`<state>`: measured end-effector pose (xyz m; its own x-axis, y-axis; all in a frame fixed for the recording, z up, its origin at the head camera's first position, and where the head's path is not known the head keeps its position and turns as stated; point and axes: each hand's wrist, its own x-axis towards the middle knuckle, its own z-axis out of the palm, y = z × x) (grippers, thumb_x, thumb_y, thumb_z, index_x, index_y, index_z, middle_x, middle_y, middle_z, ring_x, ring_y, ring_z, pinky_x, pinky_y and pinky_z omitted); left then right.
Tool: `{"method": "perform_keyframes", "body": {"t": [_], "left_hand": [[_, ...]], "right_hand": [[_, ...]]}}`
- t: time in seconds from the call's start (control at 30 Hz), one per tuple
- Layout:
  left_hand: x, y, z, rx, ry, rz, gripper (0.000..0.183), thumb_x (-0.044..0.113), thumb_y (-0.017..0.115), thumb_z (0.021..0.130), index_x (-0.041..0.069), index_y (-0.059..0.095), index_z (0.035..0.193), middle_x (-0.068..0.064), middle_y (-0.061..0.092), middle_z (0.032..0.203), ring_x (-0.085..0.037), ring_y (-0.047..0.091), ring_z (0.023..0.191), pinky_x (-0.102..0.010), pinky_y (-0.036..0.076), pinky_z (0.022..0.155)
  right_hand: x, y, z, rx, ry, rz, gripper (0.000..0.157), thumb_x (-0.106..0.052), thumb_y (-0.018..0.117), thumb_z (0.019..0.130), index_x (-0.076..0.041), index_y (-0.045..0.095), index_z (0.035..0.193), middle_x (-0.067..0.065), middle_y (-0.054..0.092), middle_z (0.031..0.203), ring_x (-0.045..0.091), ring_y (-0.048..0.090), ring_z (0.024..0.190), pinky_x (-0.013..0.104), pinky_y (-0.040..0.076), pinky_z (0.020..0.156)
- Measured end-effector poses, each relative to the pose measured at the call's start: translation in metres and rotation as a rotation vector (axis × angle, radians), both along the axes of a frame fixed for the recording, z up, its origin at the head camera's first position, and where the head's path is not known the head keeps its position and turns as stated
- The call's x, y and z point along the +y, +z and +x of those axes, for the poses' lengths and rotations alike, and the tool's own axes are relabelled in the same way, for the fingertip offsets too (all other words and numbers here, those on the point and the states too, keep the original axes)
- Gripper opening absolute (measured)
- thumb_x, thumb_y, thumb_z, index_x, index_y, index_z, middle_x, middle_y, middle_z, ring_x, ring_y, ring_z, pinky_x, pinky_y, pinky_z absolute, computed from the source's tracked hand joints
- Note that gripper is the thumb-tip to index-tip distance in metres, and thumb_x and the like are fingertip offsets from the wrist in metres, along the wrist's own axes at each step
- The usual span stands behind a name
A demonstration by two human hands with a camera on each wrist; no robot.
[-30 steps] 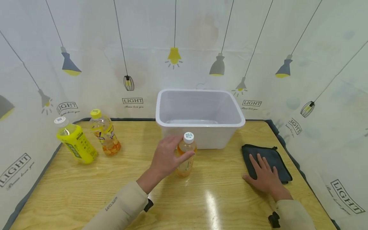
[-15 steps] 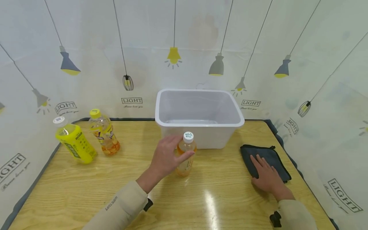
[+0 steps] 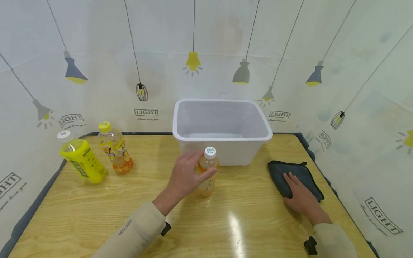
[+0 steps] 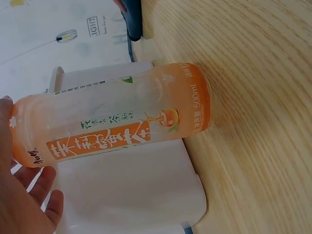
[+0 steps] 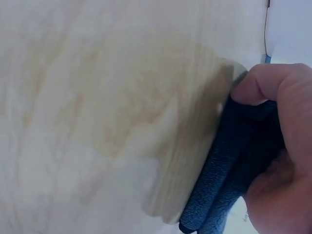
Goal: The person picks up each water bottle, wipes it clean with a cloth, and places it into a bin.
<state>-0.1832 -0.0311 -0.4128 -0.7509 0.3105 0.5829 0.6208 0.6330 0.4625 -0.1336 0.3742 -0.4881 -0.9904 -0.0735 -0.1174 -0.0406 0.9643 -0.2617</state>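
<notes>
My left hand grips a clear bottle of orange drink near its top, thumb on one side and fingers on the other. The bottle has a white cap and stands upright on the table, in front of a white plastic bin. In the left wrist view the bottle's orange label with white characters shows. At the table's right, my right hand is on a folded dark blue cloth. The right wrist view shows the thumb pressed at the edge of the cloth; the other fingers are mostly hidden.
The white bin stands at the back middle. At the left stand a bottle in a yellow-green label and a yellow-capped bottle with a little orange content. A lamp-printed sheet walls the wooden table.
My right hand's fingers have drawn together on the cloth, from spread out flat to gathered at its near edge. The left hand stays on the bottle. The head view shifts slightly.
</notes>
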Motion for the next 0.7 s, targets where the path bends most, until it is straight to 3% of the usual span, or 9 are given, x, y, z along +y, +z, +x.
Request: {"method": "perform_keyframes", "body": {"t": [0.07,0.13,0.23,0.3,0.37,0.47,0.63,0.7], "left_hand": [[0.0,0.0,0.0,0.001,0.002,-0.004,0.051,0.046,0.075,0.08,0.013,0.065,0.118,0.0,0.071,0.107,-0.021,0.064,0.104,-0.045,0.051,0.094],[0.0,0.0,-0.001,0.004,0.003,-0.009,0.051,0.047,0.075,0.081,0.013,0.065,0.118,0.0,0.071,0.107,-0.021,0.064,0.104,-0.045,0.051,0.094],[-0.001,0.001,-0.001,0.01,0.005,-0.016,0.051,0.047,0.074,0.081,0.013,0.065,0.118,0.0,0.071,0.107,-0.021,0.064,0.105,-0.045,0.051,0.094],[-0.001,0.001,-0.001,0.014,0.009,-0.02,0.052,0.047,0.074,0.081,0.013,0.065,0.119,0.0,0.071,0.108,-0.021,0.064,0.105,-0.045,0.051,0.094],[-0.002,0.001,-0.001,0.02,0.01,-0.024,0.052,0.046,0.074,0.08,0.012,0.065,0.119,0.0,0.071,0.108,-0.021,0.064,0.105,-0.044,0.051,0.093],[-0.002,0.003,-0.001,0.013,0.007,-0.029,0.052,0.047,0.074,0.08,0.013,0.064,0.119,0.0,0.071,0.108,-0.021,0.064,0.105,-0.043,0.051,0.092],[-0.003,0.005,-0.002,-0.02,0.0,-0.044,0.052,0.049,0.073,0.081,0.014,0.063,0.118,0.0,0.07,0.108,-0.021,0.064,0.104,-0.041,0.05,0.091],[-0.003,0.006,-0.002,-0.027,-0.002,-0.048,0.05,0.05,0.072,0.082,0.015,0.063,0.116,0.001,0.07,0.106,-0.02,0.064,0.103,-0.041,0.05,0.091]], "right_hand": [[-0.001,-0.001,0.0,0.046,0.006,0.039,0.079,-0.019,0.067,0.084,-0.002,0.03,0.151,0.029,0.027,0.155,0.052,0.032,0.136,0.062,0.044,0.09],[-0.002,-0.002,-0.001,0.09,0.005,0.066,0.072,-0.019,0.067,0.085,-0.002,0.036,0.149,0.029,0.033,0.152,0.051,0.042,0.129,0.053,0.05,0.077],[-0.004,0.0,-0.003,0.111,-0.011,0.065,0.062,-0.02,0.063,0.09,-0.003,0.042,0.146,0.029,0.038,0.149,0.046,0.061,0.099,0.039,0.041,0.055],[-0.005,0.003,-0.005,0.094,-0.029,0.042,0.058,-0.021,0.059,0.093,-0.003,0.042,0.146,0.029,0.041,0.147,0.046,0.061,0.096,0.04,0.044,0.057],[-0.008,0.007,-0.006,0.072,-0.053,0.007,0.054,-0.021,0.055,0.096,-0.003,0.042,0.146,0.029,0.044,0.145,0.048,0.06,0.098,0.05,0.051,0.071],[-0.016,0.014,-0.008,0.082,-0.06,-0.056,0.05,-0.02,0.053,0.098,-0.003,0.045,0.144,0.03,0.051,0.139,0.052,0.051,0.12,0.064,0.044,0.094],[-0.034,0.025,-0.011,0.171,-0.031,-0.18,0.044,-0.019,0.051,0.099,-0.001,0.05,0.14,0.03,0.057,0.131,0.05,0.055,0.118,0.063,0.045,0.095],[-0.042,0.03,-0.012,0.213,-0.022,-0.223,0.039,-0.018,0.05,0.099,-0.001,0.054,0.134,0.029,0.064,0.118,0.045,0.062,0.104,0.056,0.05,0.087]]}}
